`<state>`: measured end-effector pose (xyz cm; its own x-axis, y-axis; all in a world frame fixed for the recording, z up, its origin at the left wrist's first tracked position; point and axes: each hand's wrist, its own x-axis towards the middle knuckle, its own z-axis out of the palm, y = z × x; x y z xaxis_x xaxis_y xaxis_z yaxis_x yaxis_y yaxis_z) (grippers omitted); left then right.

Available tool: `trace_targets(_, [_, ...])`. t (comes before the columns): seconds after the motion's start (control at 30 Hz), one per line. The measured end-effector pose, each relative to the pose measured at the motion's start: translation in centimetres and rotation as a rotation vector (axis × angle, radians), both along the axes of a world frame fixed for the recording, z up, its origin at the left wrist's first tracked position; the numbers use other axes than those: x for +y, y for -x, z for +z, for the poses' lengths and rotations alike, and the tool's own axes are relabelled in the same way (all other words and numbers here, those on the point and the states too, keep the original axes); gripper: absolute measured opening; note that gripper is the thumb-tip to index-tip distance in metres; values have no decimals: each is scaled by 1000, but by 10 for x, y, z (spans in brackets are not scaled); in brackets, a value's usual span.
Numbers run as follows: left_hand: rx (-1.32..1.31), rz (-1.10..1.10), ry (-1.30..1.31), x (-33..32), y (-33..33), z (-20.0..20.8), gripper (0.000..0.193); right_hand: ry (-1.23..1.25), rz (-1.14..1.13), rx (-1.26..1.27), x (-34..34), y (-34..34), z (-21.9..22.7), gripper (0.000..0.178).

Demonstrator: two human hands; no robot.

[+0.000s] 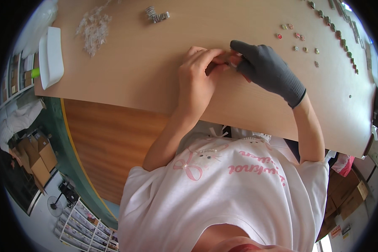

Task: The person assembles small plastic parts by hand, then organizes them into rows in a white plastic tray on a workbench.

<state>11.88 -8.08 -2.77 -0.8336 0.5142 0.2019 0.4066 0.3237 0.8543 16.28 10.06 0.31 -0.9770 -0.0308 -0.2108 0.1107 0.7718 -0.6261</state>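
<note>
My right hand (268, 71) wears a matt grey knit glove; my left hand (197, 75) is bare. The table (134, 71) is smooth pale wood laminate. The tray (51, 56) is glossy white plastic.

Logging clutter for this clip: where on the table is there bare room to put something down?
Bare wood lies between the white tray, the pile of clear bits and the left hand, and along the near table edge. Another patch sits right of the gloved right hand. It is crowded at the far right, with scattered small pieces.
</note>
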Motion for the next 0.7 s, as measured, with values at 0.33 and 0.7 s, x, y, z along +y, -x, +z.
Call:
trace_targets(0.33, [-51, 4, -46, -2, -2, -3, 29, 360, 3, -165, 14, 2, 1, 17])
trace_targets(0.7, [-6, -18, -28, -4, 3, -5, 30, 155, 202, -100, 15, 6, 2, 15])
